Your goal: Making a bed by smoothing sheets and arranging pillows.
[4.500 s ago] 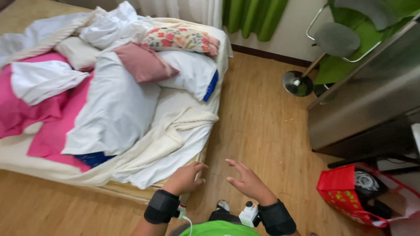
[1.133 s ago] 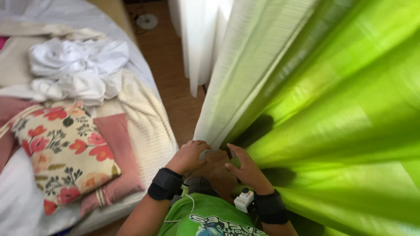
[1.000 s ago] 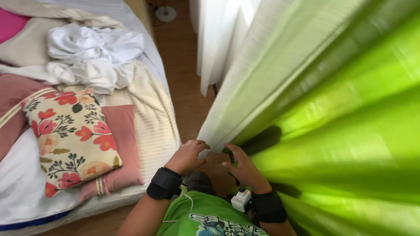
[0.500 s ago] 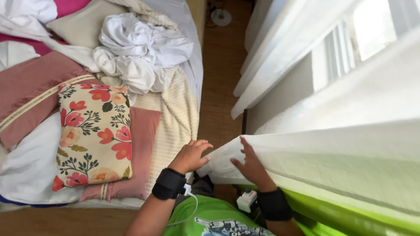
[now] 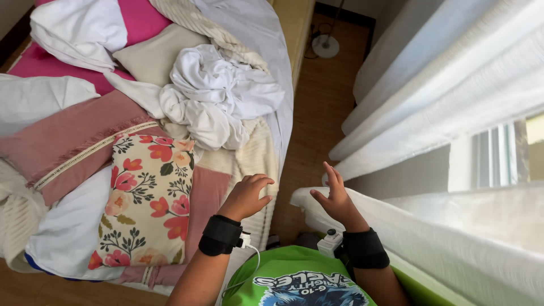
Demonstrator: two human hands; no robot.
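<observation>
Standing between a bed (image 5: 286, 68) and a window, the person holds both bare hands out in front of the chest, each with a black band at the wrist. The right hand (image 5: 335, 199) is open, fingers spread and pointing up, and it lies against the folded edge of a white curtain (image 5: 430, 226) that runs across the lower right of the view; it pinches nothing. The left hand (image 5: 248, 195) hangs just beside it with the fingers loosely curled, holding nothing, above the cream knitted blanket (image 5: 252, 161) at the bed's edge. Near that hand lie a floral pillow (image 5: 148, 201), a pink cushion (image 5: 73, 144) and a heap of crumpled white sheets (image 5: 218, 93). Beyond the curtain a strip of window (image 5: 493, 156) shows.
</observation>
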